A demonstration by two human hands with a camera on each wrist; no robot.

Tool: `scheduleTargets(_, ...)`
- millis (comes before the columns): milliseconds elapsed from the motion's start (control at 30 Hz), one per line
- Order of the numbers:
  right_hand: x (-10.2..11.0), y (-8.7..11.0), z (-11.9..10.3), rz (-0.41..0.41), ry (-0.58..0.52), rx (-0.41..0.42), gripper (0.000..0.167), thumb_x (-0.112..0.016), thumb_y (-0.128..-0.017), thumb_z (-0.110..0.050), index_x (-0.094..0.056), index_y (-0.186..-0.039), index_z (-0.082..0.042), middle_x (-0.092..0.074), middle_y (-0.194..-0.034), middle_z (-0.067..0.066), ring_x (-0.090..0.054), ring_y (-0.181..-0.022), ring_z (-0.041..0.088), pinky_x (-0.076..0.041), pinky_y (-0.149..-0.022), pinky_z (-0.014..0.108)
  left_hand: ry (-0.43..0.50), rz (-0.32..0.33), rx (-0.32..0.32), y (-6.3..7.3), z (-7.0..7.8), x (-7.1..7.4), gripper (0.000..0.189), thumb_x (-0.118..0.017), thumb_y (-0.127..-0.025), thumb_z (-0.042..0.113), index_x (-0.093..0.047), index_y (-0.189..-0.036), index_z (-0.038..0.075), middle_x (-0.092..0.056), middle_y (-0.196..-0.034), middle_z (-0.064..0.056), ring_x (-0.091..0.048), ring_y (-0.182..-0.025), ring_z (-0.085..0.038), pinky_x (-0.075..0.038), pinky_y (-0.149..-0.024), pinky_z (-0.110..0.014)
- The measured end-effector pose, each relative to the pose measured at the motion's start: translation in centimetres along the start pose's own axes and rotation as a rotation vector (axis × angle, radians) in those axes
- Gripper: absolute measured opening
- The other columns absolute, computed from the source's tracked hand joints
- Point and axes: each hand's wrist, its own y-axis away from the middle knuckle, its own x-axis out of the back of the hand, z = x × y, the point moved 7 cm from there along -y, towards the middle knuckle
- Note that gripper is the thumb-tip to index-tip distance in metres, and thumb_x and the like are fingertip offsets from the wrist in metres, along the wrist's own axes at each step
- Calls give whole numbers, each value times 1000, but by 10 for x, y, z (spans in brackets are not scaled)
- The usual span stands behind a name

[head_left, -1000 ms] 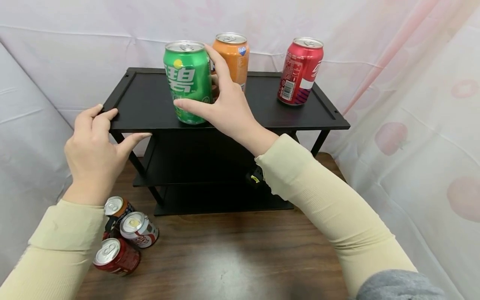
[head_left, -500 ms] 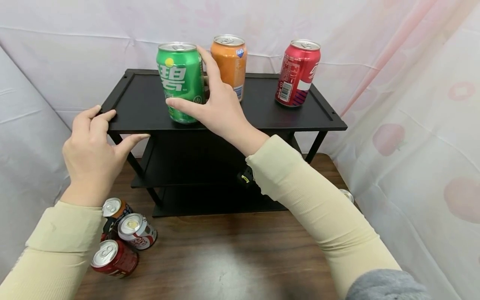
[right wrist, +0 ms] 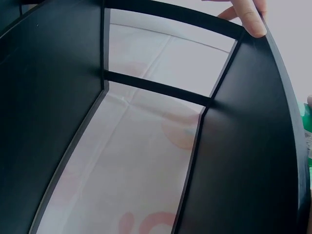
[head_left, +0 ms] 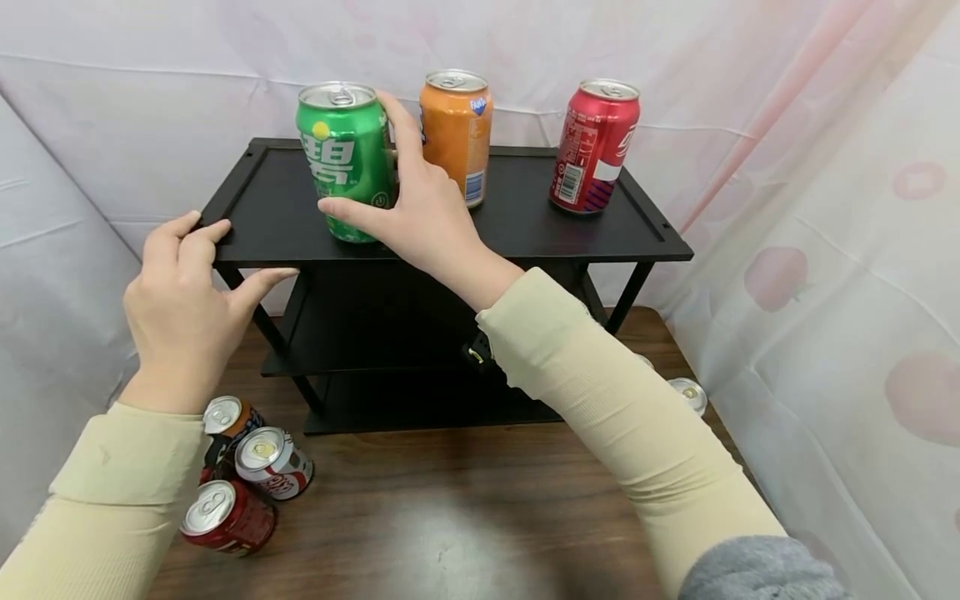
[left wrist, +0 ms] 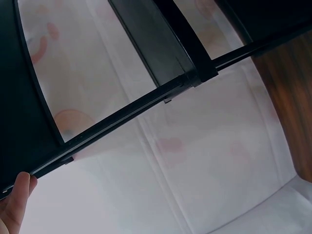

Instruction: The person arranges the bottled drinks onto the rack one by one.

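Note:
My right hand (head_left: 427, 212) grips a green soda can (head_left: 341, 158) with a yellow dot and white characters, thumb at the front and fingers behind its right side. The can is upright at the left front of the top board of a black tiered rack (head_left: 510, 237); I cannot tell whether its base touches. My left hand (head_left: 183, 312) holds the rack's left front corner, fingers over the top and thumb below the edge. To the can's right stand an orange Fanta can (head_left: 457, 137) and, farther right, a red cola can (head_left: 596, 146). Only a sliver of green can (right wrist: 307, 131) shows in the right wrist view.
Several cans, among them a white-and-red can (head_left: 273, 462) and a dark red can (head_left: 228, 517), stand on the wooden table (head_left: 420, 517) by my left forearm. Another can (head_left: 688, 393) is partly hidden behind my right forearm. A pale patterned curtain (head_left: 825, 275) encloses the back and sides.
My right hand has moved left with the green can, widening the gap to the orange can. My left hand stays on the rack corner. A can behind my right forearm has come into sight.

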Motion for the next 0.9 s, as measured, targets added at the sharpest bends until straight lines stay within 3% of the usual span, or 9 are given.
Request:
scheduleTargets(433,-7,-12,-5,-19,121,-22,108,-74,-82,-54,-1,-157,-26,-64,-131,0,-67,-105,13,-51,-89,26,-9,-14,-6,-1,2,0,96,-51,-76,80,-66,-125,-2,-61,-128,-28,-62,-106,-50,-45,-64,-67)
scheduleTargets(900,-16,-29,-4,-88,111,-98,108,-74,-83,-54,4,-156,-31,-59,-136,0,-64,-110,16,-50,-92,28,3,-3,3,0,0,0,96,-52,-75,80,-66,-123,-2,-61,-128,-28,-62,-107,-50,-45,-65,-68)
